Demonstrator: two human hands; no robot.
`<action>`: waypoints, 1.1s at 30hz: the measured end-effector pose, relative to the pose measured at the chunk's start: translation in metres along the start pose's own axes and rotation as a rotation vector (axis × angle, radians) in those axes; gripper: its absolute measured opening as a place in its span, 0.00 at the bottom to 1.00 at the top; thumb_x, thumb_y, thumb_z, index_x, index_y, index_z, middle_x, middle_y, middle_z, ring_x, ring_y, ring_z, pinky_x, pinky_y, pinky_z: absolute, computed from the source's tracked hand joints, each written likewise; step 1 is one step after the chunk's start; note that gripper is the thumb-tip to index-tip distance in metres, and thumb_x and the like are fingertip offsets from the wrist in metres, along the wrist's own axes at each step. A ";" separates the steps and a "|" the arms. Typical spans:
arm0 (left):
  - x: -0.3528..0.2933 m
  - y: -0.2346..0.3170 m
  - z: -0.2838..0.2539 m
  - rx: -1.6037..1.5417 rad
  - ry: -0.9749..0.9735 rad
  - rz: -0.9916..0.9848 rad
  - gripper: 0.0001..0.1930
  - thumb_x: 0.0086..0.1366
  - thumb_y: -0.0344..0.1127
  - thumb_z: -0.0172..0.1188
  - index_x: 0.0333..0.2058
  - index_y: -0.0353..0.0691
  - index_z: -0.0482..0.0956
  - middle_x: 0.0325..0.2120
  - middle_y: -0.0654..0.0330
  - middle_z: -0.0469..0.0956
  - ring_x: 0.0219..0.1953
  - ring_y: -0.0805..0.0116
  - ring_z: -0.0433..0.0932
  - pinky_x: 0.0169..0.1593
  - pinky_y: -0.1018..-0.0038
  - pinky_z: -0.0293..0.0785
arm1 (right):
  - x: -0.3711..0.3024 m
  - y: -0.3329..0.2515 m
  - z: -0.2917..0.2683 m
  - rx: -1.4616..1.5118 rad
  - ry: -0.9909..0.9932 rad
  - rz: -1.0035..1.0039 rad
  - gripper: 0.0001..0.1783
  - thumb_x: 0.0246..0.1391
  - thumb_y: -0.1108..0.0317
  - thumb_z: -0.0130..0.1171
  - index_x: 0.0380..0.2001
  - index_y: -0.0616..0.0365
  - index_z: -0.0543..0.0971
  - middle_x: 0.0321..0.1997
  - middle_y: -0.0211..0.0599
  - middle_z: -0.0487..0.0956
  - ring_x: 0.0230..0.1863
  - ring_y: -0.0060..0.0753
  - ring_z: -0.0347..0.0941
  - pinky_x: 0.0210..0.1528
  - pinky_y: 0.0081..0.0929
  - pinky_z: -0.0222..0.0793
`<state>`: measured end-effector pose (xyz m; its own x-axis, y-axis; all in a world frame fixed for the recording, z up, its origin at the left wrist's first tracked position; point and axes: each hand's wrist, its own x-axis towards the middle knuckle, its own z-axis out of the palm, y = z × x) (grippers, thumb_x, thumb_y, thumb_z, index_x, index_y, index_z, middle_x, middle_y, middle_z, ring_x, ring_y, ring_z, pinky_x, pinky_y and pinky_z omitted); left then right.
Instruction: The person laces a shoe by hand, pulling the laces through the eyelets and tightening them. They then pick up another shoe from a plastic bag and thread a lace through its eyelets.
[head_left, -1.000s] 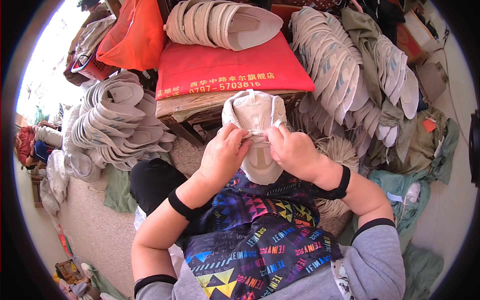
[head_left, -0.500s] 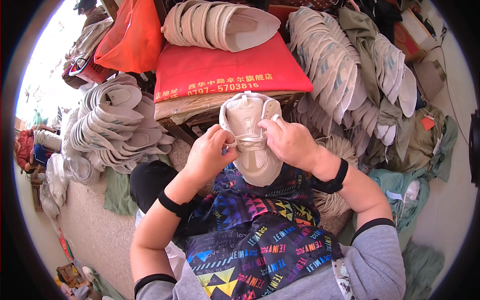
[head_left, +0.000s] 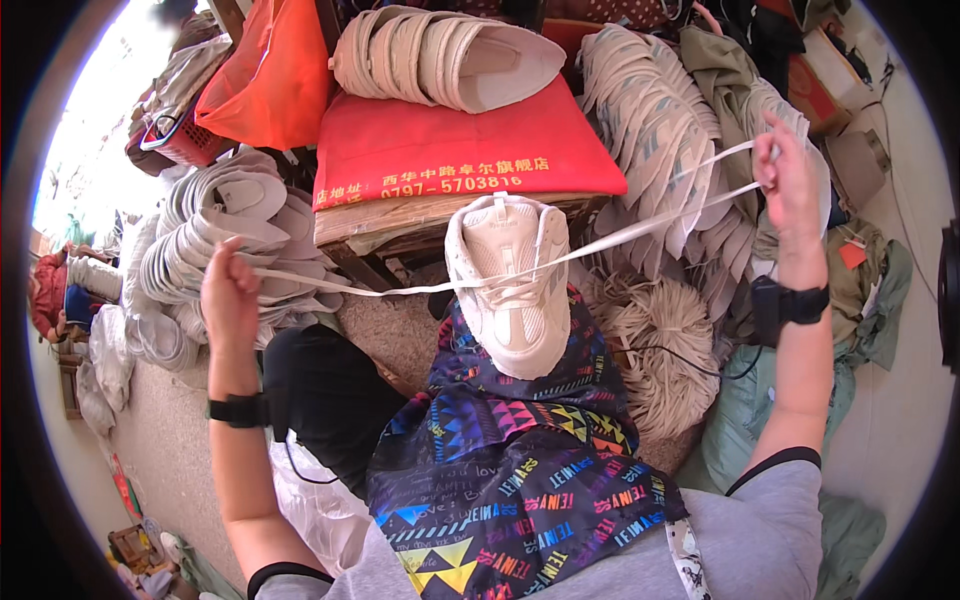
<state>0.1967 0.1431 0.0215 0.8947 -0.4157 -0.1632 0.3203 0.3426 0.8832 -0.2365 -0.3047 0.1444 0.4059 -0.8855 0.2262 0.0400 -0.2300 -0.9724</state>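
Observation:
A cream sneaker (head_left: 512, 330) rests on my lap over a dark patterned apron (head_left: 500, 450), its toe pointing toward me. From its lower eyelets a white shoelace (head_left: 640, 232) is drawn out to both sides. Far out on the left, my left hand (head_left: 230, 290) is closed on one lace end. My right hand (head_left: 787, 175), raised at the right, pinches the other end, and a loose stretch of lace trails from it. Both hands are well apart from the shoe.
A wooden stool (head_left: 400, 222) ahead carries a red cloth bag (head_left: 460, 140) and a row of nested cream shoe uppers (head_left: 430, 55). Stacked uppers stand left (head_left: 210, 240) and right (head_left: 650, 120). A bundle of cream laces (head_left: 660, 350) lies beside my right knee.
My hands have moved from close over the shoe's eyelets outward to both sides, the right one also upward. The lace is now stretched out between them.

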 end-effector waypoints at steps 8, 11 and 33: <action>0.094 0.102 -0.346 -0.113 0.488 0.228 0.13 0.73 0.28 0.42 0.52 0.35 0.71 0.17 0.68 0.59 0.17 0.76 0.60 0.23 0.79 0.62 | 0.064 0.016 -0.076 0.131 0.202 0.252 0.20 0.63 0.71 0.43 0.56 0.68 0.66 0.15 0.18 0.57 0.10 0.13 0.46 0.11 0.16 0.43; 0.138 0.062 -0.314 -0.290 0.582 0.073 0.11 0.71 0.30 0.51 0.49 0.35 0.73 0.18 0.65 0.66 0.19 0.75 0.65 0.26 0.78 0.69 | 0.057 0.005 -0.105 0.046 0.245 0.316 0.16 0.62 0.73 0.42 0.51 0.68 0.68 0.17 0.20 0.59 0.12 0.13 0.48 0.12 0.16 0.44; -0.103 -0.123 0.136 0.999 -0.657 0.528 0.17 0.50 0.27 0.71 0.38 0.38 0.75 0.32 0.60 0.67 0.32 0.68 0.69 0.36 0.73 0.70 | -0.112 0.083 0.106 0.018 -0.440 0.440 0.10 0.59 0.69 0.58 0.42 0.62 0.78 0.32 0.32 0.81 0.27 0.17 0.73 0.31 0.16 0.70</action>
<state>0.0228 0.0297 -0.0105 0.4317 -0.8526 0.2943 -0.6426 -0.0618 0.7637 -0.1821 -0.1822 0.0324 0.7258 -0.6456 -0.2375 -0.2031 0.1287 -0.9707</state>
